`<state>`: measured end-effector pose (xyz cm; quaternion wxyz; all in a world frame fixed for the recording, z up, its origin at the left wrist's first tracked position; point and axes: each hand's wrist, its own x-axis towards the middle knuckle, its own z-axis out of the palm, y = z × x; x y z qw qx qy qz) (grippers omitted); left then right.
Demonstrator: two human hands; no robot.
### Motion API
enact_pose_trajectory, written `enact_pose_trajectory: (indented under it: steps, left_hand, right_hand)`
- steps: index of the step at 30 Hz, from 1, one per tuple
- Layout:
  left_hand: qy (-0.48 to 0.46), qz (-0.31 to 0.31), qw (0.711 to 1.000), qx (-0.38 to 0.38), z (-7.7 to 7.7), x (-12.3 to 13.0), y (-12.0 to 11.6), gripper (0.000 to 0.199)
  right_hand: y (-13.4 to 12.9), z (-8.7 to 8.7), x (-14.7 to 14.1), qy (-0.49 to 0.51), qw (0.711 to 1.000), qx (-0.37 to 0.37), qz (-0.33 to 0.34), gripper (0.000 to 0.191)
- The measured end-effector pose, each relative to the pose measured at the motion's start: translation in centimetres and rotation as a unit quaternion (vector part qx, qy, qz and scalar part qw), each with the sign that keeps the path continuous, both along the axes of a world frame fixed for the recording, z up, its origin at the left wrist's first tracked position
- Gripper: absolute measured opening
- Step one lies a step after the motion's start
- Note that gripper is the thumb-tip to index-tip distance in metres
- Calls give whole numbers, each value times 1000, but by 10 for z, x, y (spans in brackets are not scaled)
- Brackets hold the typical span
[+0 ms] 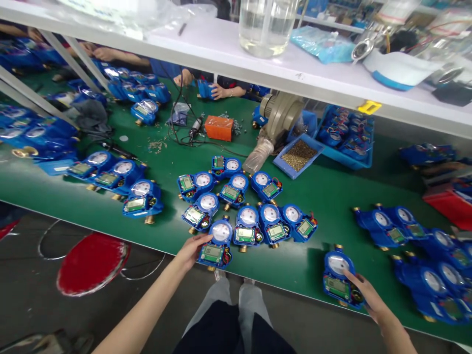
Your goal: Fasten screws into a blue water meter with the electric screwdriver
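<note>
Two bare hands on the counter's meters, left grip (191, 251) against one stiff, heavy-looking blue water meter (214, 248), right grip (363, 295) against another water meter (337, 280), closure unclear, rounded bodies offering the surest hold.

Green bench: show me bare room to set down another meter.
Bare green belt lies between the tray of brass parts and the right group of meters. A narrower strip runs between the central meter cluster and the meter under the right hand. Crowded: that cluster and the far right.

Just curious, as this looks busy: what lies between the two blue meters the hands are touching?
In the head view, mostly green bench top, with three more blue water meters just beyond it.
</note>
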<state>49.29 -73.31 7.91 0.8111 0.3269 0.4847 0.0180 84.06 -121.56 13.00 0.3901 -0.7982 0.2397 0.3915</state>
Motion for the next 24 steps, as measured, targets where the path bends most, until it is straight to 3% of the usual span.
enact_pose_trajectory:
  steps: [5, 8, 13, 16, 18, 20, 24]
  left_hand:
    - [19, 8, 1000, -11, -4, 13, 3, 59]
    - [48, 3, 999, 11, 3, 11, 5, 67]
    - [105, 10, 990, 92, 36, -32, 7, 70]
    - [115, -1, 986, 122, 64, -62, 12, 73]
    - [98, -26, 983, 156, 86, -67, 19, 72]
    - [42, -78, 975, 203, 111, -57, 29, 67]
    - [-124, -216, 934, 257, 157, -16, 64, 55]
  right_hand:
    - [4, 1, -1, -9, 1000, 16, -10, 116]
    - [5, 5, -10, -17, 999, 27, -31, 116]
    - [9, 21, -53, -25, 984, 90, -152, 108]
    - [28, 53, -85, -54, 971, 109, -204, 99]
    - [59, 86, -105, -81, 966, 120, -213, 97]
    - [107, 120, -125, -96, 966, 137, -196, 95]
    - [244, 166, -169, -92, 947, 248, -181, 96]
